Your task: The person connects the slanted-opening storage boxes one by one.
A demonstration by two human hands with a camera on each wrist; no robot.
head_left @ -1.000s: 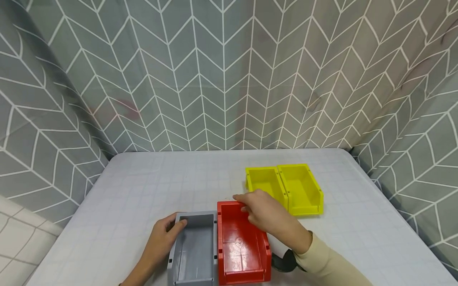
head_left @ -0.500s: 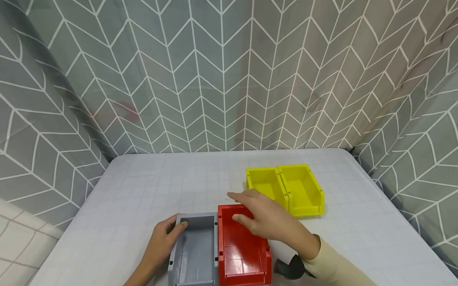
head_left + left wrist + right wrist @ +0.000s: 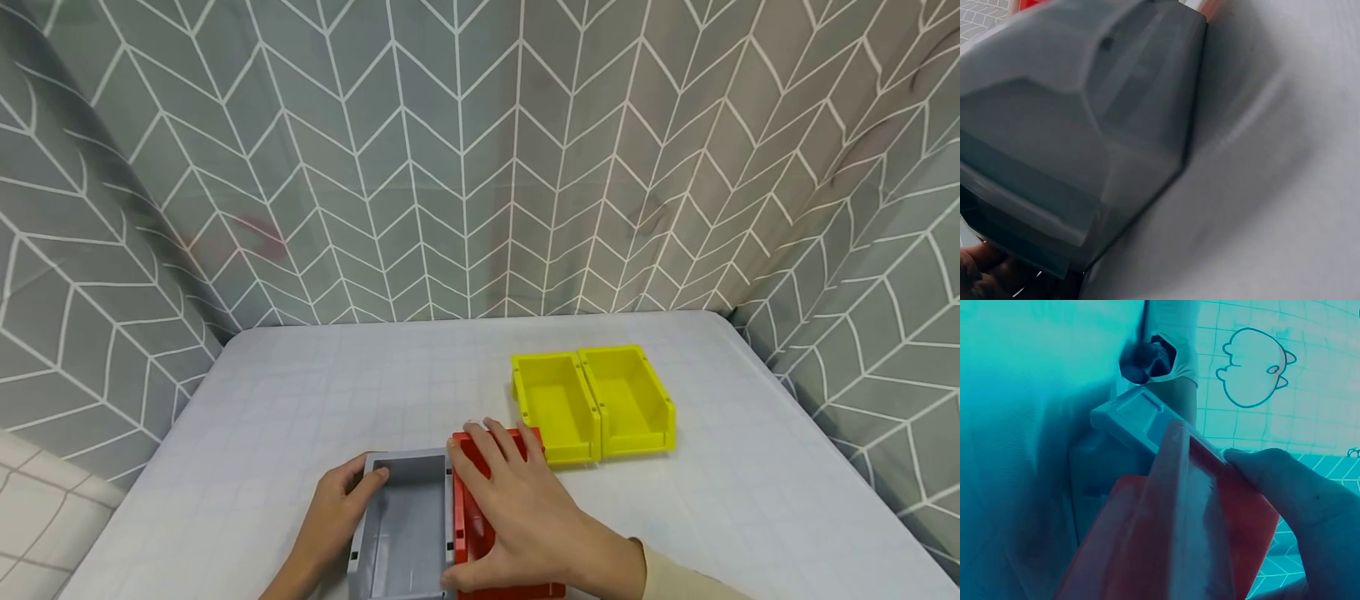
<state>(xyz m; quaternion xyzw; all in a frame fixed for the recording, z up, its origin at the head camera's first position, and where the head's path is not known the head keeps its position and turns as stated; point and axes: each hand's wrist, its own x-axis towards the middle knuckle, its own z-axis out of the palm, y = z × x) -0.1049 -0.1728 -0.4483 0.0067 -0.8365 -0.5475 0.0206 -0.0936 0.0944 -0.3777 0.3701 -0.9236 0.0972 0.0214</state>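
Note:
A grey storage bin (image 3: 408,525) and a red storage bin (image 3: 460,517) stand side by side near the front of the table, their long walls touching. My left hand (image 3: 333,504) grips the grey bin's left wall near its back corner, thumb over the rim inside. My right hand (image 3: 517,517) lies spread across the red bin, covering much of its inside. Its fingers reach the back rim, and its thumb lies at the seam with the grey bin. In the right wrist view, the thumb (image 3: 1260,469) touches the top edge near the red bin (image 3: 1172,537).
Two yellow bins, a left one (image 3: 558,408) and a right one (image 3: 628,400), stand joined side by side behind the red bin. A white cloth covers the table (image 3: 337,375). A patterned grey curtain (image 3: 465,167) hangs around the back and sides.
My right hand has moved from the red bin's back right corner down and left, turning and spreading over the bin. My left hand keeps its grip on the grey bin.

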